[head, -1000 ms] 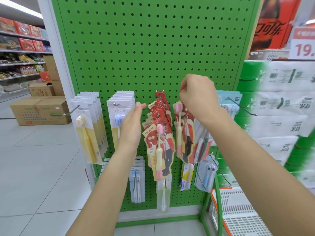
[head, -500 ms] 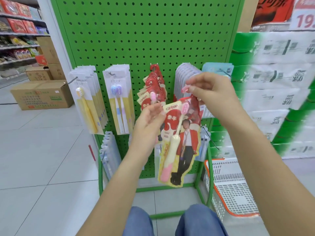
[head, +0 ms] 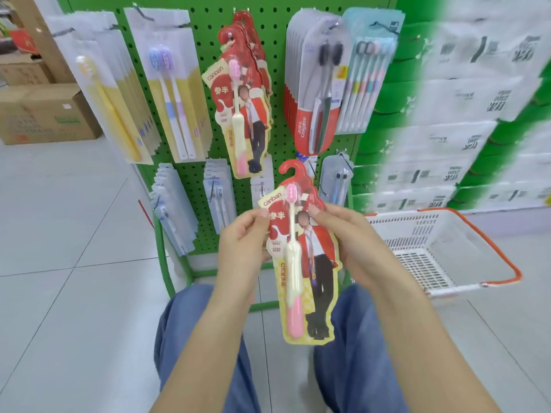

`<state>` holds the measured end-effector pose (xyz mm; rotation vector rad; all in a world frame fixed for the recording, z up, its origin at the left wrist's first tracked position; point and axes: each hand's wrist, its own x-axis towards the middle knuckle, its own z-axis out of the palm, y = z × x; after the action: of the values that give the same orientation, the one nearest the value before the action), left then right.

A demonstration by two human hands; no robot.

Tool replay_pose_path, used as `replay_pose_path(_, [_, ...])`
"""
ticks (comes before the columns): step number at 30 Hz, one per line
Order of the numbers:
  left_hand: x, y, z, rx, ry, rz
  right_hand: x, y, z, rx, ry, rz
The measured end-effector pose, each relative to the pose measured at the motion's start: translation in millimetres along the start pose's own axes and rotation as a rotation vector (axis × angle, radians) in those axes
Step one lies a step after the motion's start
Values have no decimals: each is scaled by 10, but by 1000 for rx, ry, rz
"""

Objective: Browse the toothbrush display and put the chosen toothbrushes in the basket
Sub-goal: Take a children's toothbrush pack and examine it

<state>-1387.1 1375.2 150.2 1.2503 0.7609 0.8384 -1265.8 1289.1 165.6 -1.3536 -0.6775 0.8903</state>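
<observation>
green pegboard (head: 268,28), red-yellow toothbrush pack (head: 310,263)

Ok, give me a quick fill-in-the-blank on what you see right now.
1. Both hands hold one red canban toothbrush pack, pinched by the left hand and the ____ hand.
2. The brush in that pack has a ____ head.
3. The white basket has ____ handles.
4. The pegboard is ____.

Missing: right; pink; orange; green

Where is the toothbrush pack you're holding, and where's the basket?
toothbrush pack (head: 310,281): head view, on the printed card beside the brush handle.
basket (head: 489,248): head view, on its orange rim.
</observation>
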Motion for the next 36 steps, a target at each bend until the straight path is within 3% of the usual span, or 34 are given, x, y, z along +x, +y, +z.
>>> replay_pose_path(6, [-72, -300, 35, 80, 120, 46, -204, 433, 56, 174, 99, 0])
replay_pose_path(10, [-184, -325, 11, 159, 137, 178, -325, 583, 116, 60, 199, -83])
replay_pose_path(14, [-309, -334, 82, 157, 51, 181, -489, 695, 208, -68, 251, -168])
replay_pose_path(18, [-383, -345, 136, 140, 97, 194, -579, 702, 230, -162, 292, -250])
replay_pose_path(29, [-437, -336, 107, 256, 98, 241, -590, 704, 154, -123, 227, -243])
replay_pose_path(34, [-475, -383, 41, 415, 24, 300, -600, 671, 113, -16, 306, -237])
replay_pose_path(36, [-472, -441, -18, 455, -100, 203, -600, 647, 59, 110, 377, -211])
